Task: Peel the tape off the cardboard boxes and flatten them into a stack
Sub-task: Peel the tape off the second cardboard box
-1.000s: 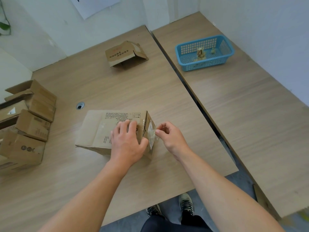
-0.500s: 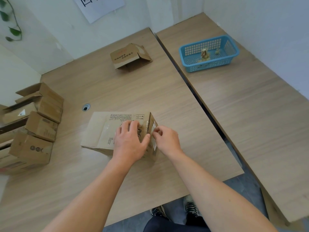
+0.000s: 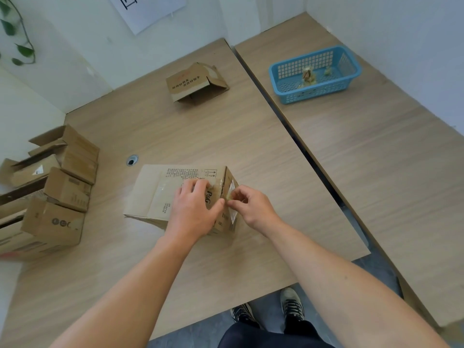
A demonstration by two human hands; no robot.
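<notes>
Your left hand [image 3: 193, 209] presses flat-fingered on the cardboard box [image 3: 155, 194] on the table [image 3: 226, 136] while your right hand [image 3: 253, 208], at its 3 o'clock end, pinches the tape [image 3: 231, 189] running 12 to 6.

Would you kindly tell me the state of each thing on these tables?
P&G box: lying down, right end closed.
tape: on that end, pinched.
left hand: pressing the P&G box.
right hand: pinching the tape.
far box: flaps open.
side boxes: piled, some flaps open.
blue basket: holding scraps.

Matt brown cardboard box [image 3: 160, 192] with glossy tape [image 3: 232, 194] on a smooth wood-grain table [image 3: 226, 136].
</notes>
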